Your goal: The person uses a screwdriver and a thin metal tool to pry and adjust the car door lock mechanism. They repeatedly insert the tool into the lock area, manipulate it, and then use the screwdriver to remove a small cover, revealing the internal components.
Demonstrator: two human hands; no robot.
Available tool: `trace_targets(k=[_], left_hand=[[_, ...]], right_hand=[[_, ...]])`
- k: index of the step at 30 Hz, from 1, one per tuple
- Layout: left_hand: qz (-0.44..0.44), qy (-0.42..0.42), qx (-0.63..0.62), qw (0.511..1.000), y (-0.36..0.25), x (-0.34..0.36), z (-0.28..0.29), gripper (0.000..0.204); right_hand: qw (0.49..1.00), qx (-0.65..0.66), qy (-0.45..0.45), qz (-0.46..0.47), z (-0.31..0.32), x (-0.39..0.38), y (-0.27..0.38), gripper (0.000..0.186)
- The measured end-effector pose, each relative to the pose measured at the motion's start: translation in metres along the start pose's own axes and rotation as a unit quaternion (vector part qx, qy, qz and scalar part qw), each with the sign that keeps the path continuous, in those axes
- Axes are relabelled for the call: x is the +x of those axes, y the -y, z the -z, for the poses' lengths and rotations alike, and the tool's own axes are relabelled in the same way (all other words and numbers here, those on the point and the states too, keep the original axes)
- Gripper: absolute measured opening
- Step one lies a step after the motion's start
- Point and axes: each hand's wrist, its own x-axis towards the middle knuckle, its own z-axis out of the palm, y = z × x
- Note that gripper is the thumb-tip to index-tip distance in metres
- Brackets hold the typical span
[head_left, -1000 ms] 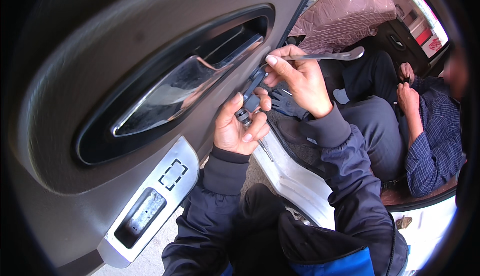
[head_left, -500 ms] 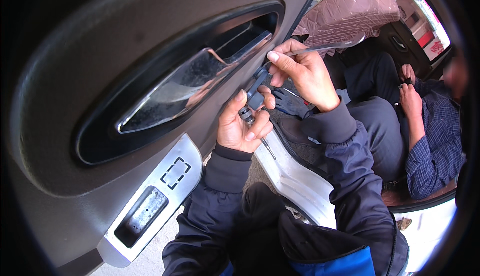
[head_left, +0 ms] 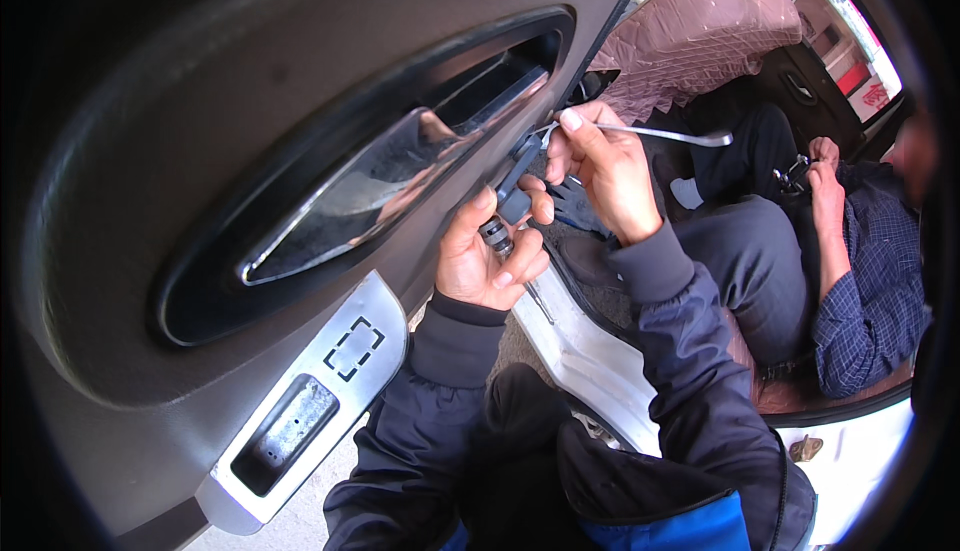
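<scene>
The left hand (head_left: 478,256) grasps a screwdriver (head_left: 496,235) and steadies the window crank (head_left: 517,173) at the door panel (head_left: 110,201); the right hand (head_left: 615,171) pinches a pry tool (head_left: 672,134). Keeping it flat should limit scratches.

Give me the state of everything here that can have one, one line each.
Left hand, closed around a screwdriver-like tool
Screwdriver-like tool, shaft slanting down to the right
Right hand, pinching a thin metal tool
Thin metal tool, broad end pointing right
Dark crank-shaped piece, touched by left hand; fixing unclear
Vehicle door, open
Dark glove, lying in the footwell
Quilted seat cover, wrinkled
Co-worker, seated, hands together
</scene>
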Motion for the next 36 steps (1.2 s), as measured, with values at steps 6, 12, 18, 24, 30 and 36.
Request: trace_targets(k=[6,12,18,24,30,36], left_hand=[[0.004,0.0,0.002,1.0,0.003,-0.01,-0.002,0.051],[0.004,-0.011,-0.015,1.0,0.002,0.004,0.004,0.052],[-0.001,-0.014,-0.027,1.0,0.001,0.005,0.004,0.052],[-0.006,-0.045,-0.003,0.999,0.001,-0.001,-0.003,0.057],[-0.033,-0.084,0.044,0.995,0.002,0.005,-0.004,0.073],[-0.041,-0.126,0.14,0.981,0.003,0.008,-0.011,0.081]], right_hand=[[0.991,-0.021,-0.019,0.129,-0.01,-0.026,-0.02,0.02],[0.998,-0.027,0.006,0.065,0.005,-0.009,-0.007,0.027],[0.986,-0.144,0.042,0.071,0.001,0.008,0.021,0.026],[0.984,-0.168,0.062,-0.018,0.001,0.023,0.038,0.04],[0.975,-0.188,0.093,-0.077,0.015,0.035,0.034,0.05],[0.995,-0.047,0.073,-0.043,0.016,0.03,0.015,0.033]])
